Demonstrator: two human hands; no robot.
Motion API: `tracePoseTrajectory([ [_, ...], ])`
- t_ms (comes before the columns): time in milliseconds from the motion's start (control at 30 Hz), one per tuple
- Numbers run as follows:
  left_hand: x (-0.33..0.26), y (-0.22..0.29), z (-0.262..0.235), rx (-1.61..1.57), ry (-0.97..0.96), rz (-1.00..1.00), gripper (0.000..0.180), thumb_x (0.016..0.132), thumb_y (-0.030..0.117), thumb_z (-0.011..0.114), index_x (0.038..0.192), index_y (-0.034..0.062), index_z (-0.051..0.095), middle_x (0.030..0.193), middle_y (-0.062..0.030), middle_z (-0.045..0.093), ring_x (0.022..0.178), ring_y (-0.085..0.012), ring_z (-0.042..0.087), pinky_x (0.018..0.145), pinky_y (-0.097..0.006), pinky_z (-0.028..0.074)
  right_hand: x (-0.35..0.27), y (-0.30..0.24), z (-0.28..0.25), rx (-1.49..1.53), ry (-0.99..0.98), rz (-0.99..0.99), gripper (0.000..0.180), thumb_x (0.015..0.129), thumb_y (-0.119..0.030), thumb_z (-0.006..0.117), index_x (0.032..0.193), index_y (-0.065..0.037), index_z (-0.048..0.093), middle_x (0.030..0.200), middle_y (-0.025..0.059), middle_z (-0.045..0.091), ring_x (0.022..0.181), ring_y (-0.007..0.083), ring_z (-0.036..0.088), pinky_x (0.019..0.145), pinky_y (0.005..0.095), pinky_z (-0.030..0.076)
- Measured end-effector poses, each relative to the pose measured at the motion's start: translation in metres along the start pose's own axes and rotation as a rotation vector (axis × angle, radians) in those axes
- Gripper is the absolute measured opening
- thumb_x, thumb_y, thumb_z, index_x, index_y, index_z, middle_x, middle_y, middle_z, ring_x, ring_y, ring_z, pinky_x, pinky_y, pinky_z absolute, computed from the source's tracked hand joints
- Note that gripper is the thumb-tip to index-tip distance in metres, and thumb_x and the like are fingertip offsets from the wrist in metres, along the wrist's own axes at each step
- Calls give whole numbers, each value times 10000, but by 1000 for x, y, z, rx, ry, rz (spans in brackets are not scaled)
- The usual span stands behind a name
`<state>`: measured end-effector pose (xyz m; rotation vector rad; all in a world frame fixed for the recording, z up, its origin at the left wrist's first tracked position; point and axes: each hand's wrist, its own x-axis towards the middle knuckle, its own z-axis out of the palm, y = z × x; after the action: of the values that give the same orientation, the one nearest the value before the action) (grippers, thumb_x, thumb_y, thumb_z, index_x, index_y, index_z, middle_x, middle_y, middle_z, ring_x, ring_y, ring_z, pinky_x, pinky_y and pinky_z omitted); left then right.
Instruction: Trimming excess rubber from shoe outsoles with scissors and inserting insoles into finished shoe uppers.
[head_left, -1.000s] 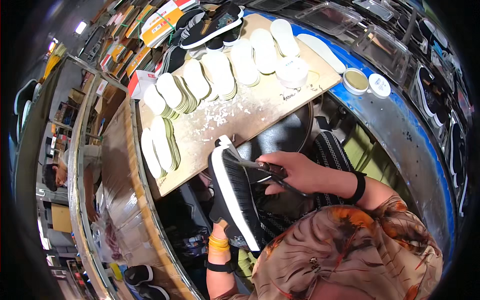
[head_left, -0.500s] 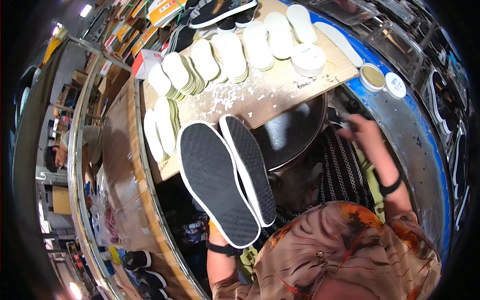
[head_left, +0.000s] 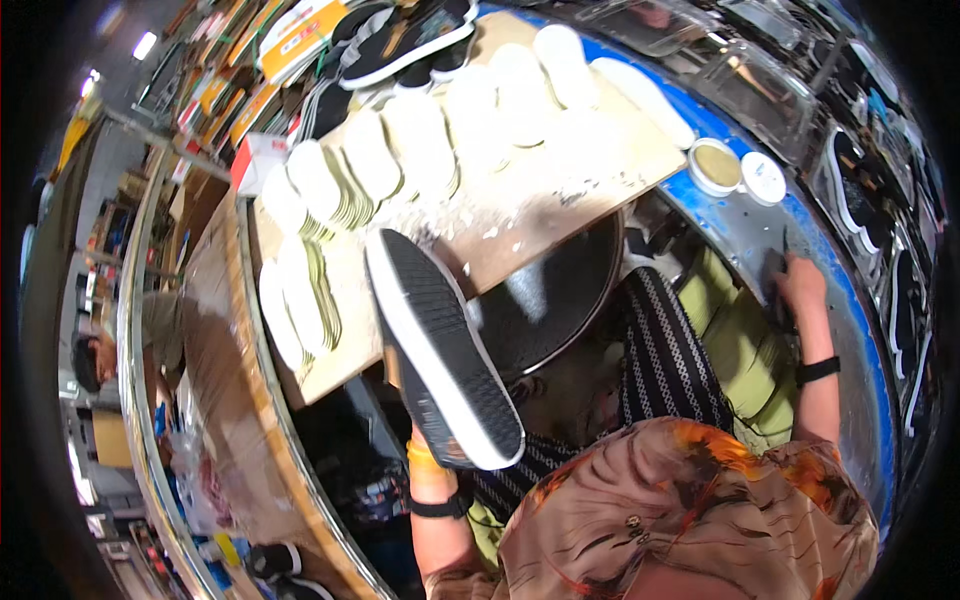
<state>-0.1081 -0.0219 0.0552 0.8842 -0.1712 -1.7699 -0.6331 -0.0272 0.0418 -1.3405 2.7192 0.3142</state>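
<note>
A slip-on shoe (head_left: 440, 350) with a black patterned sole, white sidewall and dark upper is held up before me, sole turned toward the view and toe pointing away. My left forearm (head_left: 440, 540), with a black band and an orange cuff, reaches up behind its heel; the shoe hides the left hand that supports it. Over on the right, my right hand (head_left: 803, 287) is at the blue-edged metal bench, fingers closed around a small dark object too unclear to name.
Stacks of white insoles (head_left: 372, 155) stand on a wooden board (head_left: 520, 235) scattered with white scraps. Beneath it is a round dark stool-like surface (head_left: 550, 290). An open tub (head_left: 715, 167) and its white lid (head_left: 763, 178) sit on the bench (head_left: 740, 240). A person (head_left: 165, 325) is at far left.
The held footwear has turned, so one sole and its side show instead of two soles. My right hand has moved right, from above my lap to the bench, and its fingers have closed.
</note>
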Motion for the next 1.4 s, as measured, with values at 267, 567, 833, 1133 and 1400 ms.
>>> tracePoseTrajectory([
  [267, 42, 28, 40, 1767, -119, 334, 298, 820, 152, 611, 1031, -47, 543, 841, -119, 602, 736, -149, 561, 622, -271, 448, -1, -165, -104, 331, -176, -814, 399, 704, -295, 627, 1043, -87, 592, 873, 173, 625, 851, 338, 588, 746, 405, 461],
  [567, 35, 194, 9, 1279, 134, -3, 309, 882, 209, 536, 1147, 49, 524, 979, -59, 596, 801, -135, 602, 633, -232, 497, 72, -355, -109, 321, 297, -1098, 201, 678, -98, 554, 868, -45, 592, 832, 148, 597, 828, 328, 572, 703, 418, 459],
  [833, 49, 326, 25, 1665, 326, -64, 226, 855, 201, 535, 962, 5, 574, 732, -48, 592, 612, -134, 593, 500, -255, 466, 81, -439, -71, 53, 263, -1310, 253, 602, -168, 634, 827, -54, 608, 851, 112, 590, 851, 262, 557, 709, 361, 443],
  [1133, 266, 152, 190, 2149, -489, 477, 508, 745, 249, 669, 1143, -22, 508, 1112, -200, 536, 1015, -288, 541, 865, -337, 432, 82, -404, -119, 146, 59, -1233, 305, 595, -193, 662, 847, -29, 614, 899, 139, 597, 895, 283, 556, 762, 371, 456],
  [1400, 315, 61, 206, 2637, -489, 515, 658, 600, 342, 758, 1073, -34, 496, 1189, -223, 459, 1044, -359, 501, 891, -363, 421, 121, -387, -98, 119, 189, -1215, 285, 586, -191, 675, 798, -10, 611, 909, 163, 587, 875, 292, 565, 725, 378, 471],
])
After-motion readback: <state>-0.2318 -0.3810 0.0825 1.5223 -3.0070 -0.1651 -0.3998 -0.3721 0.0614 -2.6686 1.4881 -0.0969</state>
